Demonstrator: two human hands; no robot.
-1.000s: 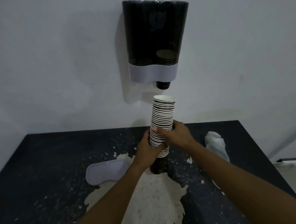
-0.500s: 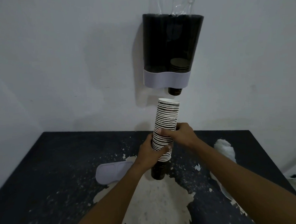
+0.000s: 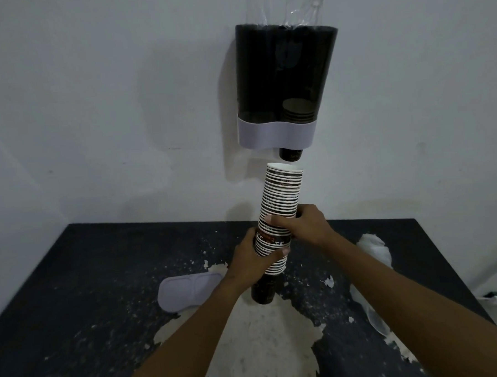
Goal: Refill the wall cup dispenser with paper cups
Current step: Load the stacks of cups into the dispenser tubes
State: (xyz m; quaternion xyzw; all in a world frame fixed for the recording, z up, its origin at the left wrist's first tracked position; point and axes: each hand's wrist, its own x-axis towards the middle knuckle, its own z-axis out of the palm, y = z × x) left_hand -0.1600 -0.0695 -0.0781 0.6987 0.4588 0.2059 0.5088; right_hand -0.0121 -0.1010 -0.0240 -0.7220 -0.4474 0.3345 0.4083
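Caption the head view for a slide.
Both hands, left hand and right hand, grip a paper cup stack below the wall dispenser.

I have both forearms reaching forward and converging at the middle of the view. My left hand sits lower, fingers and thumb curled round the stack of paper cups. My right hand sits just above it, wrist bent inward, fingers wrapped across the front of the same stack.
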